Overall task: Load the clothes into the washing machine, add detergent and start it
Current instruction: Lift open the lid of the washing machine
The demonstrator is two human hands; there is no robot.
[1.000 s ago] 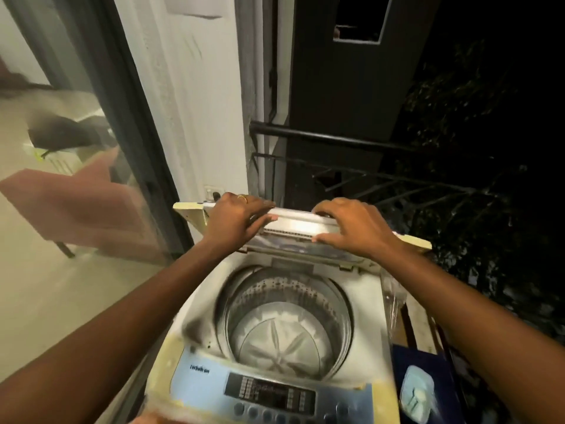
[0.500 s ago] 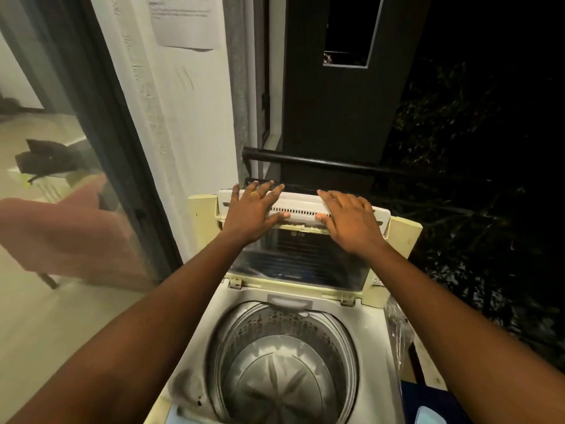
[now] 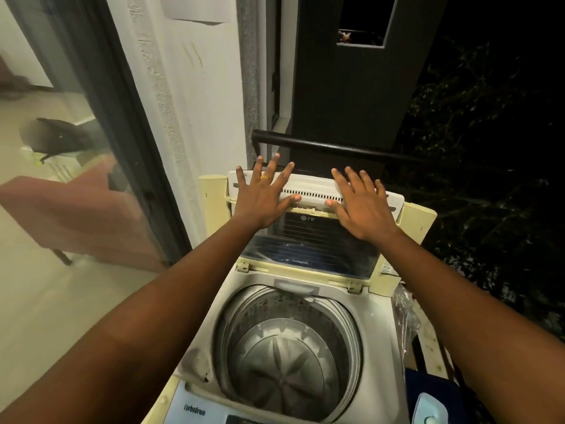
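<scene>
Two hands — left hand [image 3: 262, 199] and right hand [image 3: 360, 206], fingers spread flat — press the raised lid [image 3: 312, 240] of one washing machine [image 3: 379, 347]; its one drum [image 3: 290, 356] holds no clothes.

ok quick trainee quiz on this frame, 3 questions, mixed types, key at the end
1. True or false: the drum has no clothes in it.
2. The lid is: A) shut flat over the tub; B) raised and folded at the back of the machine; C) taken off and set aside.
3. Which wears the ring, the left hand or the right hand?

Key: 1 true. 2 B. 3 the left hand.
</scene>
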